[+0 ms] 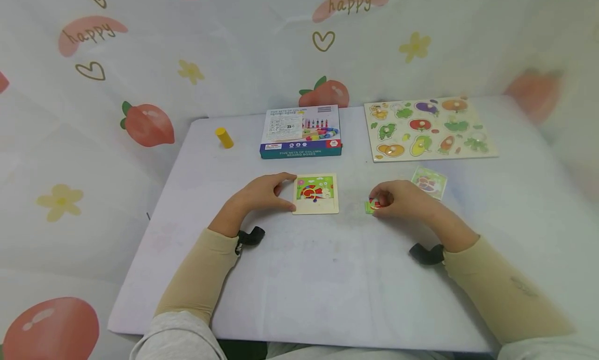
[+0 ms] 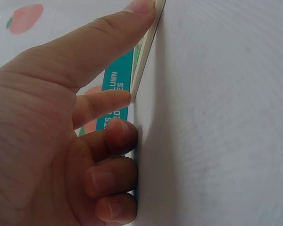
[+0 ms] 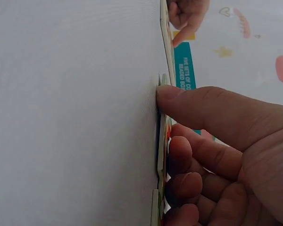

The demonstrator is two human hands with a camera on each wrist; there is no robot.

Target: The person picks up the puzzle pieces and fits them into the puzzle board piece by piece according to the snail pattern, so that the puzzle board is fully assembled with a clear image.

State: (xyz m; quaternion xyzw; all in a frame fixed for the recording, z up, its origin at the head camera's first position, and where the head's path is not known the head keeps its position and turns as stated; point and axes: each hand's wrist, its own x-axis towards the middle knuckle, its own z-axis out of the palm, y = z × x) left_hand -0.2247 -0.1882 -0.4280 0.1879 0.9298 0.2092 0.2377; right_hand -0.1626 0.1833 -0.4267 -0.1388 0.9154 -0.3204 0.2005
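A small square wooden puzzle board (image 1: 315, 207) lies on the table, its upper part filled with a snail picture and a bare strip along its near side. My left hand (image 1: 263, 194) holds the board by its left side, thumb at the near corner and index finger at the far one. To the right of the board, my right hand (image 1: 398, 197) pinches a green and red puzzle piece (image 1: 368, 208) low over the table; the fingers cover much of it. Just behind that hand lies another thin picture piece (image 1: 432, 180), partly hidden by it.
A boxed beaded column set (image 1: 299, 131) stands behind the puzzle board. At the back right lies a vegetable peg board (image 1: 432, 128). One yellow cylinder (image 1: 224, 138) is at the back left of the white table (image 1: 304, 287).
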